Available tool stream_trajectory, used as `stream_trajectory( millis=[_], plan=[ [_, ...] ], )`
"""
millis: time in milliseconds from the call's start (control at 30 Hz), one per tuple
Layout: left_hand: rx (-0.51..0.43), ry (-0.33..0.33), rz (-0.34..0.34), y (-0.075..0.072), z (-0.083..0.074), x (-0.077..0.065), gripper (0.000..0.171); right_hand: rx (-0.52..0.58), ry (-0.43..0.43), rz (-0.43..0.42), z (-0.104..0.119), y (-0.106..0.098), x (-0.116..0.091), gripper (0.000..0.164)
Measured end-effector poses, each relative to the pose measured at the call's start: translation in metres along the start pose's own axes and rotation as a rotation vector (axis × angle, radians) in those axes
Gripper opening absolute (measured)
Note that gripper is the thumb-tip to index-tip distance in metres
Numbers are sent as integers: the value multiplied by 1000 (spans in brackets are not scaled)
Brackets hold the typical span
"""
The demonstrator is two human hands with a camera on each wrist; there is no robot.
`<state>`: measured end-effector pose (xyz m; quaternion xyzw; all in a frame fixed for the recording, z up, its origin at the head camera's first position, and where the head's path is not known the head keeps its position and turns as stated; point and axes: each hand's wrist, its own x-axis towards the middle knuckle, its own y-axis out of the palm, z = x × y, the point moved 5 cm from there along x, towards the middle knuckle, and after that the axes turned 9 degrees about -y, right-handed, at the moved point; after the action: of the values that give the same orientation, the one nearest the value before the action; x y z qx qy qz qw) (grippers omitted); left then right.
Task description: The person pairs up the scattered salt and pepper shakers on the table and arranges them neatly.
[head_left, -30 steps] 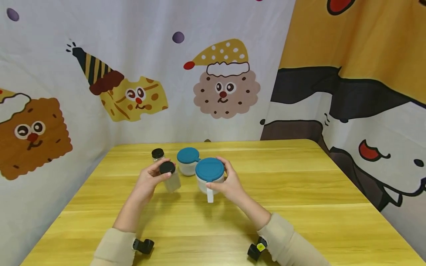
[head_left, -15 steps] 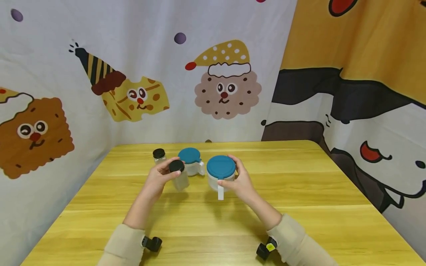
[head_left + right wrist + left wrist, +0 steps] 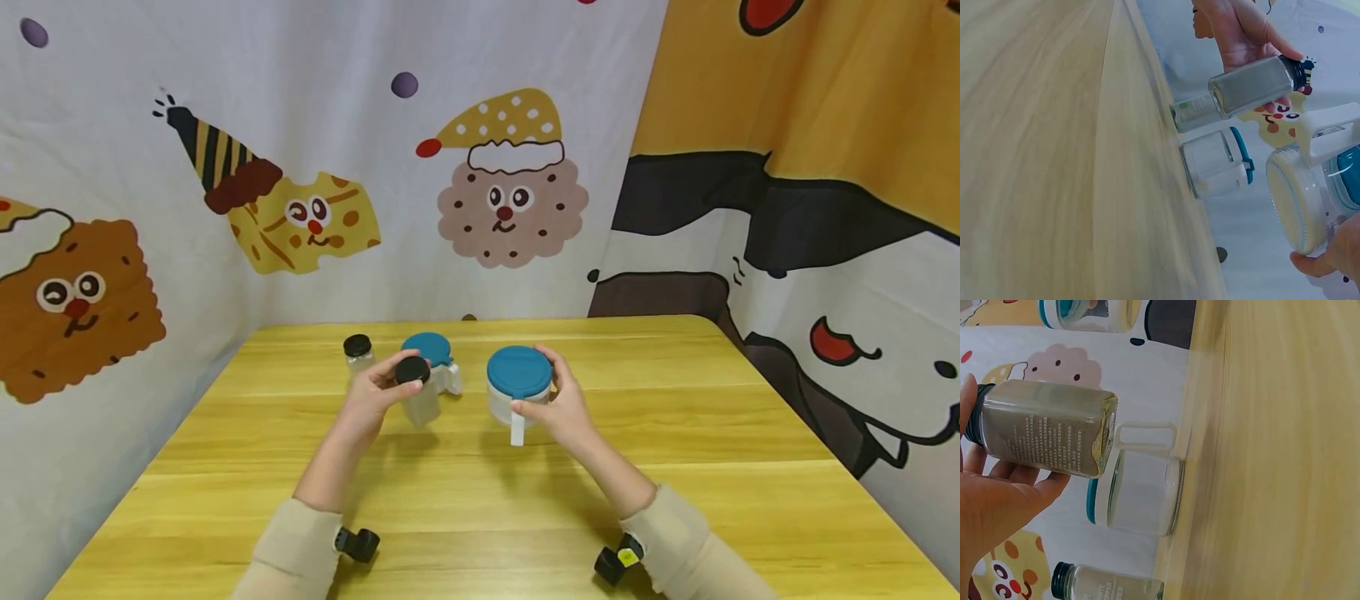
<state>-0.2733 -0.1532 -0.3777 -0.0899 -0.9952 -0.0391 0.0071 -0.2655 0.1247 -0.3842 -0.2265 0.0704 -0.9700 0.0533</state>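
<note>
My left hand point(image 3: 369, 402) grips a square clear spice jar point(image 3: 1047, 428) with a black lid, around its lid and shoulder. Pale contents and white print show through its wall in the left wrist view. My right hand point(image 3: 568, 410) holds a round glass seasoning pot point(image 3: 519, 372) by its side; the pot has a blue lid and a white handle pointing toward me. Both held containers are raised above the table. Behind the left hand stands a second blue-lidded pot point(image 3: 429, 347), partly hidden by the held jar. Another black-lidded spice jar point(image 3: 358, 347) stands to its left.
The wooden table point(image 3: 480, 508) runs back to a hanging cloth point(image 3: 322, 108) printed with cartoon figures. At the right hangs more cloth point(image 3: 795, 92) with a large yellow and black print. A small black camera point(image 3: 360, 545) sits at the left cuff.
Both hands have shifted to the right, still holding the spice jar and the seasoning pot. The handle of the standing pot has come into view. The standing containers stay in place.
</note>
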Motion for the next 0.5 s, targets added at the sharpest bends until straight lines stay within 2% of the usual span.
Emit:
stream_trajectory(
  millis=[500],
  plan=[
    [10, -14, 23, 20, 0, 6, 50, 8, -10, -26, 2, -28, -6, 87]
  ],
)
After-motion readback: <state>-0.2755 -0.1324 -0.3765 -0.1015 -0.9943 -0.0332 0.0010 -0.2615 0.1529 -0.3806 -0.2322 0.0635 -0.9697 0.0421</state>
